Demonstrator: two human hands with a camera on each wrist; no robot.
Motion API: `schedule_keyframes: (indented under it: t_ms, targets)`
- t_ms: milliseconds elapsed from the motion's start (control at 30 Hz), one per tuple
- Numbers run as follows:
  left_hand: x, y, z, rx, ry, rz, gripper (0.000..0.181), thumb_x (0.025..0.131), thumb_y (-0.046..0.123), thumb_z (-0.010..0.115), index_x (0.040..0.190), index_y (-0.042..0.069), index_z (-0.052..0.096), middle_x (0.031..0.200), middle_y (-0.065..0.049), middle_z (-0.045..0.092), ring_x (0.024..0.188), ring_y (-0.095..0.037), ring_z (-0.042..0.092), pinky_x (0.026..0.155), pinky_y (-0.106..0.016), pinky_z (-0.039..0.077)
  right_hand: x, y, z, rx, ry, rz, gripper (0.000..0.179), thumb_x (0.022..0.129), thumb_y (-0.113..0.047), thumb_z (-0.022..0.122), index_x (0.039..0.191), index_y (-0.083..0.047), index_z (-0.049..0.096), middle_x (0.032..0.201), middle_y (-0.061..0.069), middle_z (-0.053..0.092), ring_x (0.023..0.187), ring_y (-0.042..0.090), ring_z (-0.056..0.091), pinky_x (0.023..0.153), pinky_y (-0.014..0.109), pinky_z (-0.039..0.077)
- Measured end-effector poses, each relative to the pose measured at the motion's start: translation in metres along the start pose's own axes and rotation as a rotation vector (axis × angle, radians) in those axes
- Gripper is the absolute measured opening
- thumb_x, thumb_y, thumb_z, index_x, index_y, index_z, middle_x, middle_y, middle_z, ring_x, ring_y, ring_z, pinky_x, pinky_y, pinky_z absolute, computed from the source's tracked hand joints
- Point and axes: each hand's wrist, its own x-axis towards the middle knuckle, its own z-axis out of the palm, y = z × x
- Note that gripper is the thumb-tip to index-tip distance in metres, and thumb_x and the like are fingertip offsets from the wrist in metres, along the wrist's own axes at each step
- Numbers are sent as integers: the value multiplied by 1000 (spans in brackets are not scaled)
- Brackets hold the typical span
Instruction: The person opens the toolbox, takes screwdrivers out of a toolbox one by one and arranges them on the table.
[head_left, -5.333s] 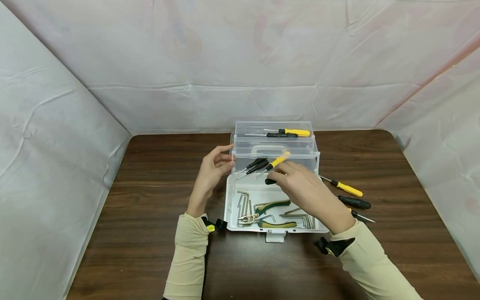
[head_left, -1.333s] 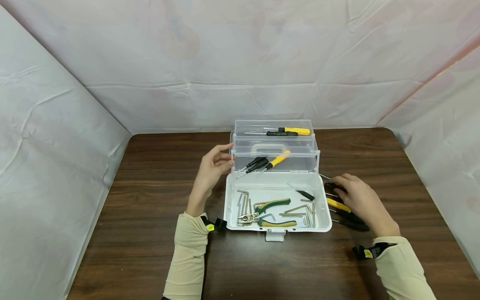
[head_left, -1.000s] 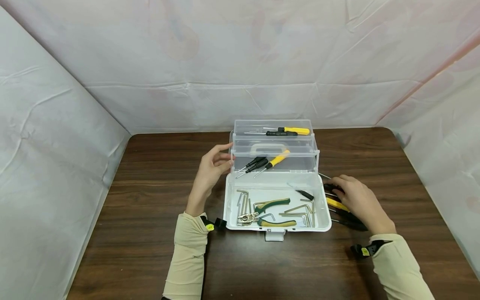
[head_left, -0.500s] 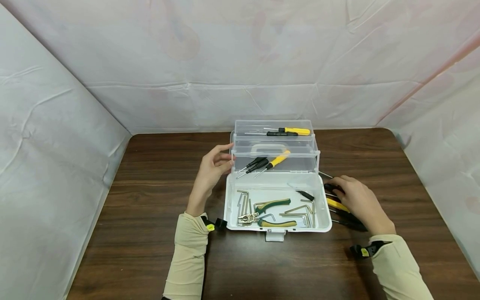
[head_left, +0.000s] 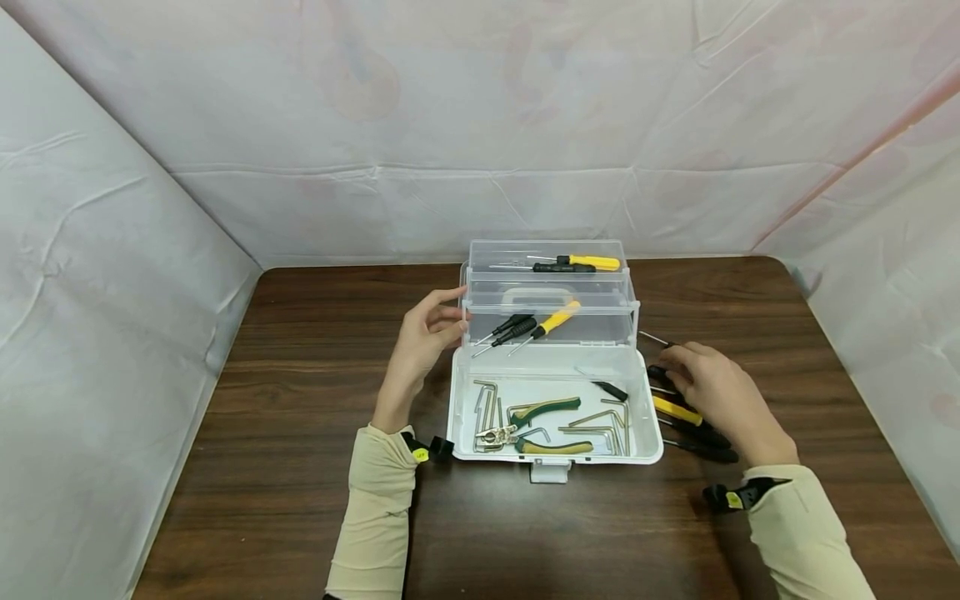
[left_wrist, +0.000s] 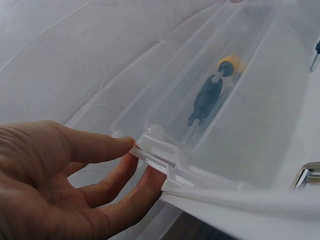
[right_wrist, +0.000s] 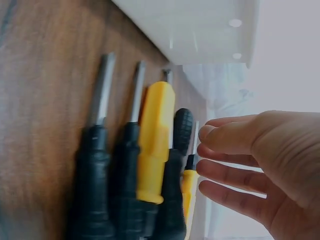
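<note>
A white toolbox (head_left: 551, 358) stands with its clear stepped trays (head_left: 551, 242) raised at the back. My left hand (head_left: 422, 337) pinches the toolbox's clear plastic edge at the left; the left wrist view shows thumb and fingers on either side of that edge. My right hand (head_left: 712, 392) is beside the box, its fingertips right at a yellow and black screwdriver (right_wrist: 189, 192). In the right wrist view this handle lies just beyond the fingertips, not enclosed by them. Its thin shaft (head_left: 655, 338) shows past the hand in the head view.
Right of the box lie several more screwdrivers, including a thick yellow one (head_left: 675, 410) and a black one (head_left: 701, 452). Inside are pliers (head_left: 551, 408), several hex keys (head_left: 592, 429) and a small black-handled tool (head_left: 611, 389). The upper tray holds a yellow screwdriver (head_left: 596, 262).
The right hand went from the raised trays to the tools on the table. The screwdriver at its fingertips has shifted slightly away. A small black-handled tool now lies in the box. The left hand stayed.
</note>
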Motion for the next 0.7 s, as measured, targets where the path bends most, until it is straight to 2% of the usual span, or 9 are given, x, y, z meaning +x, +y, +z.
schedule_keyframes:
  t_ms: [200, 467, 533, 700]
  targets:
    - [1, -1, 0, -4, -7, 6, 53, 99, -2, 67, 149, 13, 58, 126, -35, 64, 93, -10, 71, 88, -41, 64, 9, -4, -13, 15, 19, -9, 20, 95, -6, 74, 115, -9, 75, 112, 12, 75, 98, 35, 72, 78, 60, 56]
    - [2, -1, 0, -18, -6, 7, 53, 98, -4, 66, 149, 10, 57, 126, -36, 63, 92, -10, 71, 82, -31, 63, 26, -11, -33, 0, 8, -24, 24, 96, -4, 72, 120, -5, 73, 117, 15, 73, 105, 39, 70, 84, 61, 55]
    - [1, 0, 0, -13, -6, 9, 53, 99, -3, 66, 149, 11, 57, 125, -35, 64, 96, -17, 73, 82, -31, 64, 30, -13, -39, -6, 3, -14, 25, 96, -4, 71, 121, -6, 72, 120, 15, 73, 108, 39, 70, 86, 61, 55]
    - [1, -1, 0, -5, -7, 12, 52, 99, -2, 66, 148, 12, 58, 124, -33, 65, 96, -18, 73, 83, -33, 64, 41, -19, -52, -8, 12, -19, 25, 98, -5, 70, 122, -9, 72, 122, 12, 72, 109, 37, 69, 88, 59, 54]
